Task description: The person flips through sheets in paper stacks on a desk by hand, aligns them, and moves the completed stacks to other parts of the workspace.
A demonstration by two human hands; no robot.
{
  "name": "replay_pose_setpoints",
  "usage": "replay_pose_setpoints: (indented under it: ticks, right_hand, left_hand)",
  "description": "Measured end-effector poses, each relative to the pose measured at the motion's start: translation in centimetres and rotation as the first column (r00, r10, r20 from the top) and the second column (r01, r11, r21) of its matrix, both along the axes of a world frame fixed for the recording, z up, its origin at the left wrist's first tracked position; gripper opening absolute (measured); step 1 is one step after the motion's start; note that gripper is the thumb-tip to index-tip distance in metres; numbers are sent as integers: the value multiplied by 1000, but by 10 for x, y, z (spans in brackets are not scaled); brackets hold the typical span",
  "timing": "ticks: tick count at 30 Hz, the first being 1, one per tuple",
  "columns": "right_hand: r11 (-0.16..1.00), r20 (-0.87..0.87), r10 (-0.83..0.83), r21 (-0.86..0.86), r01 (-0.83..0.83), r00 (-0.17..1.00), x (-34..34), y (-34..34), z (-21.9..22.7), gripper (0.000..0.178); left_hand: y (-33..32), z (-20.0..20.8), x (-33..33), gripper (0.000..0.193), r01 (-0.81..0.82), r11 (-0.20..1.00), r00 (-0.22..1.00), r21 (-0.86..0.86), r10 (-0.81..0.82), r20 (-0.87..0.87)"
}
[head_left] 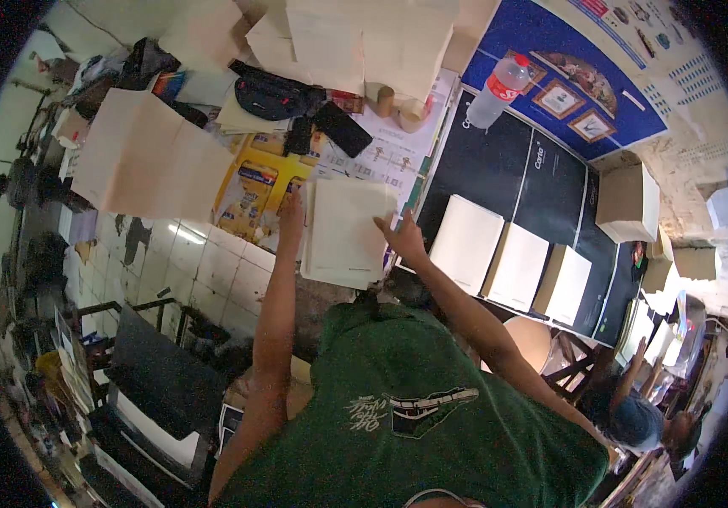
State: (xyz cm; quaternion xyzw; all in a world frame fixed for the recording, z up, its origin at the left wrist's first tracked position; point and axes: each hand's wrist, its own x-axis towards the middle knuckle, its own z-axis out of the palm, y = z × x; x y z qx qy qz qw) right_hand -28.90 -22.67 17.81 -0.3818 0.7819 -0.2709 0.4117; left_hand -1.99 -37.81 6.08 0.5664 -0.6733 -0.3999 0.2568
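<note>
A stack of cream paper sheets (352, 222) lies in front of me, its layers slightly uneven at the left and lower edges. My left hand (293, 217) is along the stack's left side, its fingers stretched out straight. At the right side, my right hand (404, 236) has its fingers apart, with the tips by the stack's edge. Neither hand is wrapped round the paper. Beneath and beside the stack are a yellow printed sheet (249, 190) and a white printed sheet (398, 152).
A black phone (343, 129) and a dark waist bag (271, 93) lie beyond the stack. Tape rolls (413, 116) stand nearby. On the black board (512, 173) at right are several paper stacks (465, 244) and a red-capped bottle (499, 91). Another person (635, 415) sits far right.
</note>
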Motion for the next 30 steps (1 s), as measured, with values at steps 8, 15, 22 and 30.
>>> replay_pose_setpoints:
  ticks: [8, 15, 22, 30]
  right_hand:
    - [998, 269, -42, -36, 53, 962, -4, -18, -71, 86]
    - [964, 700, 188, 3, -265, 689, 27, 55, 36, 86]
    - [853, -453, 103, -417, -313, 885, -65, 107, 29, 56]
    - [778, -750, -517, -210, 592, 413, -319, 295, -41, 32]
  left_hand:
    - [-9, -6, -55, 53, 422, 898, 844, -128, -337, 418]
    - [90, 58, -5, 62, 103, 942, 851, 318, -249, 463]
    - [86, 33, 49, 60, 58, 998, 925, 22, -62, 374]
    - [147, 115, -79, 64, -71, 980, 997, 185, 64, 44]
